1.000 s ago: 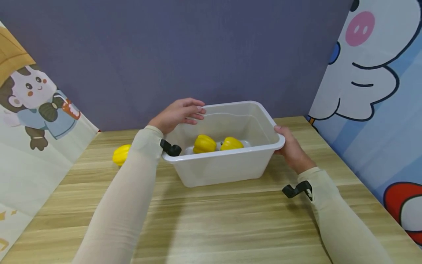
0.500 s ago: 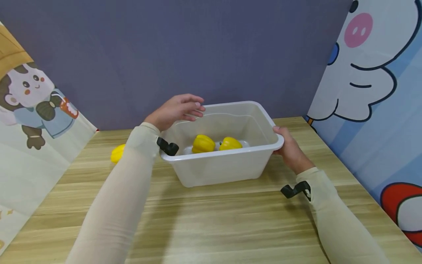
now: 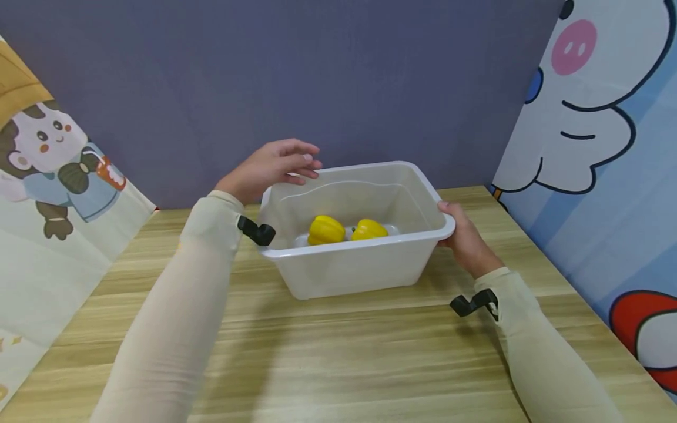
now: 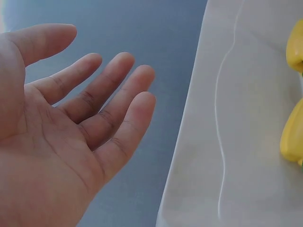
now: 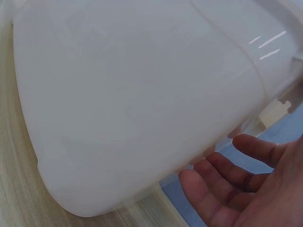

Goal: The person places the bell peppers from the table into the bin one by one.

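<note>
— Fingers first: how do they lie on each hand?

— Left fingers [image 4: 118, 90] are spread and nearly straight, palm bare, holding nothing. The left hand [image 3: 267, 169] hovers palm down above the far left corner of the white plastic tub [image 3: 354, 267], and the left wrist view shows a gap between the fingertips and the rim. The right hand [image 3: 465, 238] sits at the tub's right end, thumb on top of the rim; the head view hides its fingers under the lip. In the right wrist view they look loosely extended, just beside the tub's outer wall, and I cannot tell whether they press it.

— And the arms?

— Both wear pale sleeves. The left forearm runs up from the lower left, slanting toward the tub, its wrist raised above rim height. The right forearm comes in from the lower right and lies low over the wooden table [image 3: 370, 352]. Each wrist carries a black camera mount.

— Where is the tub?

— It stands upright on the table, near the purple back wall [image 3: 338, 82], between the two hands.

— Counts?

— One tub. Two yellow peppers [image 3: 327, 230] side by side on its floor, close together; whether they touch I cannot tell. Two hands, two sleeves, two mounts. Two cartoon panels, one on each side.
</note>
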Motion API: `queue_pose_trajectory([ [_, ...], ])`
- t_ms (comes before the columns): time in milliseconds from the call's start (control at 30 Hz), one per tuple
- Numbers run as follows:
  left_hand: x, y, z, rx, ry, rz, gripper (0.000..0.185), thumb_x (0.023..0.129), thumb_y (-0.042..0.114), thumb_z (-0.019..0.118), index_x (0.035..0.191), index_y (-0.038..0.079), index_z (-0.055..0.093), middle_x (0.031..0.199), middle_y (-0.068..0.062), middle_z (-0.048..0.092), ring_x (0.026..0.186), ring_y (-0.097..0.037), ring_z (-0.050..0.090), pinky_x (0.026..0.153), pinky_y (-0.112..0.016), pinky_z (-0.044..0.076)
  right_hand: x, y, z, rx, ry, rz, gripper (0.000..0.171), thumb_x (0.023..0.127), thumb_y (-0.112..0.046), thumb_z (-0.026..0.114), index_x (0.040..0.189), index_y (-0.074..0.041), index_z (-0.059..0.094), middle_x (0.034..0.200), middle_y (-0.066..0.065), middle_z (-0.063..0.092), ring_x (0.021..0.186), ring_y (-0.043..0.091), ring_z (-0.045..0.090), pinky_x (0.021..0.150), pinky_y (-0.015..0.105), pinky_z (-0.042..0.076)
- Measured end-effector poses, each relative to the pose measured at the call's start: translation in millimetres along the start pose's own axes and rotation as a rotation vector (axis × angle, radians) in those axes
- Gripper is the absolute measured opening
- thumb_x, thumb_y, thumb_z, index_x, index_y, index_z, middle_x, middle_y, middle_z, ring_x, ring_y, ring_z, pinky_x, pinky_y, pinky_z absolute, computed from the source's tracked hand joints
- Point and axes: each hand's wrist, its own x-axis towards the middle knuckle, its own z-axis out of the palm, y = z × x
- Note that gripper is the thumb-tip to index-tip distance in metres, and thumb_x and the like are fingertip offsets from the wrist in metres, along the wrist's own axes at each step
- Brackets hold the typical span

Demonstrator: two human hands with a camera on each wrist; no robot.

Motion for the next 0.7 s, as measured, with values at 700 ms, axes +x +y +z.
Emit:
queue_pose_trajectory([
  [700,-30.0,-4.7,-24.6,-0.027,0.09,0.048,0.04,0.106,0.027,0.054,0.141,0.009,0.052,0.131,-0.015,0.061,0.12,-0.028,0.061,0.1,-0.037,0.05,-0.7,0.4,-0.6,0.0,-0.01,-0.013,0.07,0.103,-0.057,0.028,0.142,0.0,0.042,0.117,0.006,0.058,0.102,0.018,0.054,0.081,0.037,0.047],
])
